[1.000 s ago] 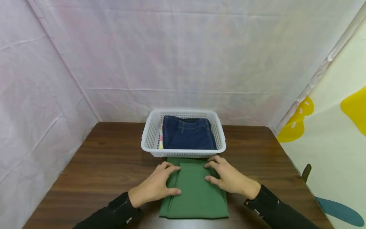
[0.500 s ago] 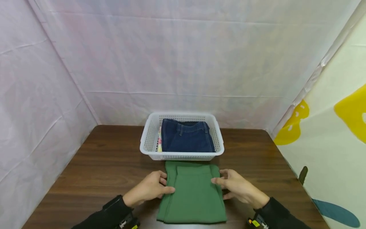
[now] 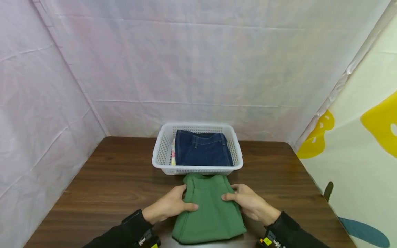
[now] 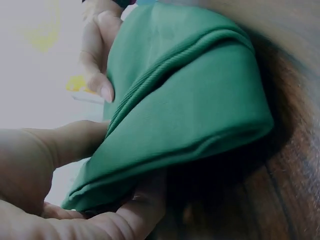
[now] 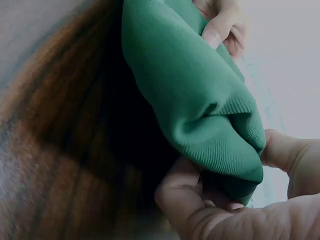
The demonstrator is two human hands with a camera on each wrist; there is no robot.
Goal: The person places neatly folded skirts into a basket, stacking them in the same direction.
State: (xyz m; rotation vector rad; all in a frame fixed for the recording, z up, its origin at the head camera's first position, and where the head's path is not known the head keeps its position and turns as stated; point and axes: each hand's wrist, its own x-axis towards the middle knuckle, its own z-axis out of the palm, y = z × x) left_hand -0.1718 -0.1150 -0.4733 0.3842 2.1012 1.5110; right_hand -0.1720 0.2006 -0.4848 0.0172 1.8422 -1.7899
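A folded green garment (image 3: pixel 208 210) is raised off the brown table (image 3: pixel 118 179) just in front of a white basket (image 3: pixel 161 153). My left hand (image 3: pixel 173 206) grips its left edge, thumb on top and fingers underneath (image 4: pixel 145 210). On the other side my right hand (image 3: pixel 246 201) grips the right edge the same way (image 5: pixel 200 200). In both wrist views the green cloth (image 4: pixel 190 100) (image 5: pixel 195 90) is lifted and bowed between the hands. Folded dark blue jeans (image 3: pixel 203 148) lie in the basket.
A strip of pale patterned cloth (image 3: pixel 173 155) shows beside the jeans in the basket. White sheeting walls stand close at the left and back; a sheet with yellow shapes (image 3: pixel 366 137) hangs on the right. Bare table lies on both sides of the basket.
My hands have slid under the garment's sides and gripped it. The green stack, flat on the table before, is now pinched narrower and lifted.
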